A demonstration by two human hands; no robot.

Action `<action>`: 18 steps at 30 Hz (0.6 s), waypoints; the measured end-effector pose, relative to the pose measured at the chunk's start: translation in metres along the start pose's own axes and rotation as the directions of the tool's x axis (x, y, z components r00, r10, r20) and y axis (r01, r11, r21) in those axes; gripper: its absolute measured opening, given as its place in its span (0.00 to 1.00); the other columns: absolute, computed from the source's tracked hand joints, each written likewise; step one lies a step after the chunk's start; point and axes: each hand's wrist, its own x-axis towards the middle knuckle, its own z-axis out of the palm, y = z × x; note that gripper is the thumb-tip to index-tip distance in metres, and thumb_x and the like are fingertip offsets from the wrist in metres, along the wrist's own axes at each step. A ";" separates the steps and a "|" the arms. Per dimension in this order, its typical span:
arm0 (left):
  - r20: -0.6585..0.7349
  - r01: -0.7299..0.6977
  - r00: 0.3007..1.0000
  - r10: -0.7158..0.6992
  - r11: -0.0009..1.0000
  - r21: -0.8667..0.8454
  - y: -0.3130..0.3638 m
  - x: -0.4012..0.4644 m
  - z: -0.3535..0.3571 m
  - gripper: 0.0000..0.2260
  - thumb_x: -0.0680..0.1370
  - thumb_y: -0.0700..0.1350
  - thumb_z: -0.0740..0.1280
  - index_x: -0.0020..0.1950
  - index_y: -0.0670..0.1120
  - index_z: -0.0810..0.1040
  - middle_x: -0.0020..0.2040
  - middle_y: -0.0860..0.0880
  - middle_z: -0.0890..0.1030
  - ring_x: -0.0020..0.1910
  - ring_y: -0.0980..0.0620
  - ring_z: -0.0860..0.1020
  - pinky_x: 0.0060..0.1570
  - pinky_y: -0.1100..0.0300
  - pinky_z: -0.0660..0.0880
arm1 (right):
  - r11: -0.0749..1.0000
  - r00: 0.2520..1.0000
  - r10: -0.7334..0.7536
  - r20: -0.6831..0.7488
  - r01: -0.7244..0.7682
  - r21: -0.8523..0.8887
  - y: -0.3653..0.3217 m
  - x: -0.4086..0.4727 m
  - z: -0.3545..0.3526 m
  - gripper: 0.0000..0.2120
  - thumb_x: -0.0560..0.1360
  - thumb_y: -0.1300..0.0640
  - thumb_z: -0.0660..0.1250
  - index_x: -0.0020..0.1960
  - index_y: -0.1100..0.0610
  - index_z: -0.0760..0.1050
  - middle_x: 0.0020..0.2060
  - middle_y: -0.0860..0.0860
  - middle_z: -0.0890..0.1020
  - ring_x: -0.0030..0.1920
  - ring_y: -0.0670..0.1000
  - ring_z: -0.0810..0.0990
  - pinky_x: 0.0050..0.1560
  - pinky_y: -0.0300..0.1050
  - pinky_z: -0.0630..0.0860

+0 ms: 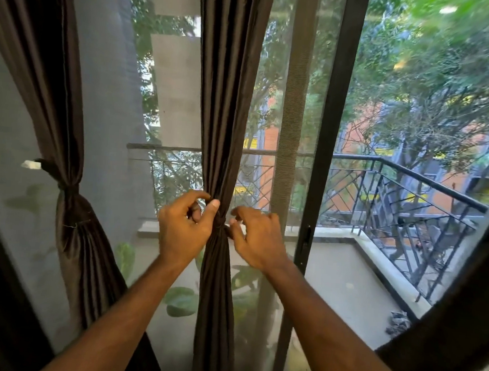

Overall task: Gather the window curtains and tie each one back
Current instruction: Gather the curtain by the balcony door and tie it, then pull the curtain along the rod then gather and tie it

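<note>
Middle curtain (228, 111) hangs bunched into a narrow column in front of the window frame (331, 133), cinched at a knot (219, 223) at about balcony-rail height, probably to keep the glass clear. Left hand (184, 227) pinches fabric just left of the knot, thumb pressing on it; right hand (255, 238) sits just right of it, fingers loosely curled, whether it holds a tie end I can't tell. Far left of the knot, the left curtain (71, 202) is already tied back.
</note>
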 end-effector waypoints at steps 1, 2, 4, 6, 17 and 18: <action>0.006 -0.044 0.999 0.044 0.999 0.007 0.004 0.006 -0.001 0.07 0.76 0.46 0.71 0.41 0.44 0.82 0.26 0.50 0.71 0.25 0.52 0.71 0.28 0.58 0.69 | 1.000 1.000 -0.002 -0.018 0.001 -0.024 0.000 0.007 -0.008 0.16 0.82 0.45 0.55 0.59 0.50 0.77 0.51 0.47 0.84 0.51 0.50 0.81 0.59 0.55 0.70; 0.029 -0.089 0.996 0.089 0.996 0.021 0.009 0.012 -0.001 0.10 0.77 0.47 0.71 0.39 0.44 0.81 0.25 0.50 0.70 0.25 0.51 0.70 0.27 0.57 0.68 | 0.999 1.000 -0.001 -0.029 0.000 -0.053 0.000 0.013 -0.015 0.15 0.82 0.46 0.55 0.58 0.50 0.77 0.50 0.48 0.84 0.50 0.51 0.81 0.58 0.55 0.71; 0.099 -0.165 0.982 0.160 0.985 0.046 0.018 0.024 0.003 0.13 0.78 0.47 0.70 0.35 0.43 0.80 0.25 0.51 0.70 0.24 0.51 0.70 0.26 0.56 0.68 | 0.993 0.999 0.005 -0.043 -0.010 -0.114 0.000 0.023 -0.028 0.11 0.82 0.48 0.57 0.55 0.51 0.76 0.48 0.48 0.83 0.48 0.52 0.81 0.55 0.55 0.71; 0.179 -0.200 0.965 0.192 0.979 0.029 0.027 0.036 0.009 0.15 0.78 0.47 0.69 0.33 0.42 0.78 0.25 0.50 0.71 0.24 0.50 0.70 0.27 0.56 0.67 | 0.984 0.998 0.008 -0.057 -0.018 -0.177 0.001 0.029 -0.042 0.09 0.81 0.50 0.59 0.55 0.51 0.76 0.48 0.50 0.83 0.48 0.54 0.81 0.54 0.54 0.71; 0.454 -0.431 0.801 0.390 0.902 -0.015 0.086 0.075 0.069 0.20 0.78 0.49 0.68 0.29 0.51 0.65 0.24 0.56 0.65 0.25 0.51 0.67 0.32 0.58 0.65 | 0.875 0.975 0.204 -0.084 -0.220 -0.432 0.035 -0.001 -0.156 0.07 0.78 0.51 0.63 0.54 0.51 0.75 0.50 0.50 0.81 0.50 0.55 0.81 0.59 0.58 0.71; 0.470 -0.446 0.787 0.399 0.895 -0.013 0.095 0.076 0.075 0.20 0.78 0.49 0.69 0.29 0.52 0.64 0.24 0.57 0.65 0.26 0.52 0.67 0.33 0.59 0.65 | 0.858 0.970 0.227 -0.090 -0.243 -0.453 0.040 -0.006 -0.169 0.06 0.78 0.52 0.63 0.54 0.51 0.75 0.50 0.50 0.81 0.51 0.56 0.81 0.60 0.58 0.71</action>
